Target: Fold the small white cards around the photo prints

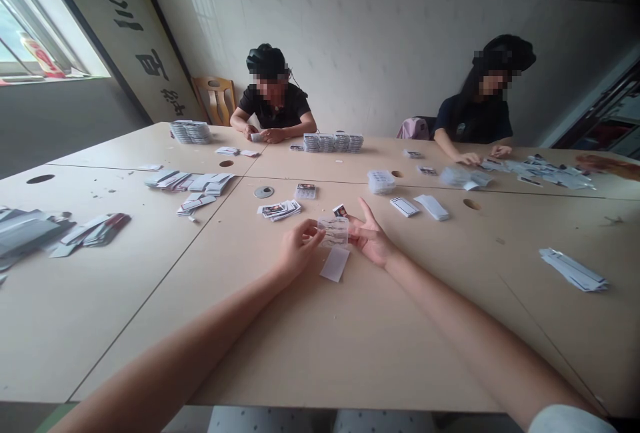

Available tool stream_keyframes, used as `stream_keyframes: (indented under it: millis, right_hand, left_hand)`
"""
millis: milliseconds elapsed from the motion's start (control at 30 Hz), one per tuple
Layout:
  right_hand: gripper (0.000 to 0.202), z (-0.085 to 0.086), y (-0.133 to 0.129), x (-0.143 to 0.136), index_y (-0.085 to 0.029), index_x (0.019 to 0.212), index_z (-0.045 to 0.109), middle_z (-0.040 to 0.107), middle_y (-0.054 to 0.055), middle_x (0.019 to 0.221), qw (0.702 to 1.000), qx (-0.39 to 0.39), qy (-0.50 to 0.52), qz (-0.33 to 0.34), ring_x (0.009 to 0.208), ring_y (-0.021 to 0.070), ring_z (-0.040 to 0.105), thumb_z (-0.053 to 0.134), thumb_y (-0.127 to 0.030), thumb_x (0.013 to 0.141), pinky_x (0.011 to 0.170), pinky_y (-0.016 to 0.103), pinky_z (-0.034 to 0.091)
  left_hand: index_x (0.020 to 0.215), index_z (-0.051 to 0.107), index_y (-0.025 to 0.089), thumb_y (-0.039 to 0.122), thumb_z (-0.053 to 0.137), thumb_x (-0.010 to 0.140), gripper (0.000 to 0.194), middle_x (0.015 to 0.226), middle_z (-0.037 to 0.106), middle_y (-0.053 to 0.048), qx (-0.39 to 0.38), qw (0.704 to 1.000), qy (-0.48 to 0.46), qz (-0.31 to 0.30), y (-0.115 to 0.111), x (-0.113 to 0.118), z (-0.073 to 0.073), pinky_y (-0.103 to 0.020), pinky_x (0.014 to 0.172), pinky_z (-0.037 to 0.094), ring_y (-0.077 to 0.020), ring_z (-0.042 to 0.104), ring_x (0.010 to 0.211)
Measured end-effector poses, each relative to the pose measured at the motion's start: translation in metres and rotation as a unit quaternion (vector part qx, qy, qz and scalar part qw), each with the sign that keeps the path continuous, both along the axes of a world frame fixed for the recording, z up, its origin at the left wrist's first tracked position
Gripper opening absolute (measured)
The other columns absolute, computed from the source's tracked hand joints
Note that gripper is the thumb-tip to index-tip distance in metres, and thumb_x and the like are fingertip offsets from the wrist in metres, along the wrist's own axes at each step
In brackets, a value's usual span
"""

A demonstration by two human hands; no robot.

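Observation:
My left hand [301, 249] pinches the left edge of a small clear plastic case [333, 231] with thin dark curved strips in rows inside it. On the other side my right hand [371, 238] grips the case's right edge, its index finger stretched up and away. A small printed card [340, 210] with a dark picture shows just behind the case, beside the right fingers; whether they touch it I cannot tell. Below the case a white slip of paper [335, 265] lies flat on the table.
Around my hands on the table [320, 339] are printed cards [280, 210], a filled case [305, 191], stacked clear cases [381, 181] and white slips [433, 207]. Paper piles [190, 183] lie left. Two people [273, 99] sit opposite, near stacked packs [333, 143].

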State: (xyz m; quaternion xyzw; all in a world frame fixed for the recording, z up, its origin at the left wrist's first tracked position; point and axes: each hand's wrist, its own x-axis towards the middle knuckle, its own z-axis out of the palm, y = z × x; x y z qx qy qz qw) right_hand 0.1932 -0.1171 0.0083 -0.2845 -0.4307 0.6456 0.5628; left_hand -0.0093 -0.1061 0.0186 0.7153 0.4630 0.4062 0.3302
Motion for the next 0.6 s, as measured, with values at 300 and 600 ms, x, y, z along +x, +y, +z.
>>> stream_keyframes:
  millis: [300,600]
  right_hand:
    - [0.102,-0.0023,0.0014,0.0013,-0.040,0.148,0.012,0.060,0.006,0.123,1.000,-0.009,-0.011,0.007,0.097,0.0193,0.067,0.074,-0.019,0.071,0.078,0.037,0.056]
    - [0.096,-0.0037,0.0017,-0.0010,-0.040,0.146,0.019,0.062,0.003,0.116,1.000,-0.023,-0.009,-0.004,0.089,0.0159,0.067,0.071,-0.016,0.070,0.075,0.032,0.056]
  left_hand:
    - [0.108,0.053,0.020,0.037,0.059,0.080,0.034,0.066,0.057,0.004,-0.057,0.996,-0.048,-0.055,-0.0010,-0.0002,-0.0003,-0.023,0.057,0.044,-0.0117,0.056,0.060]
    - [0.102,0.057,0.021,0.034,0.060,0.079,0.027,0.064,0.058,0.004,0.001,0.998,0.041,-0.039,-0.0091,0.0023,0.0068,-0.022,0.057,0.038,-0.0112,0.052,0.060]
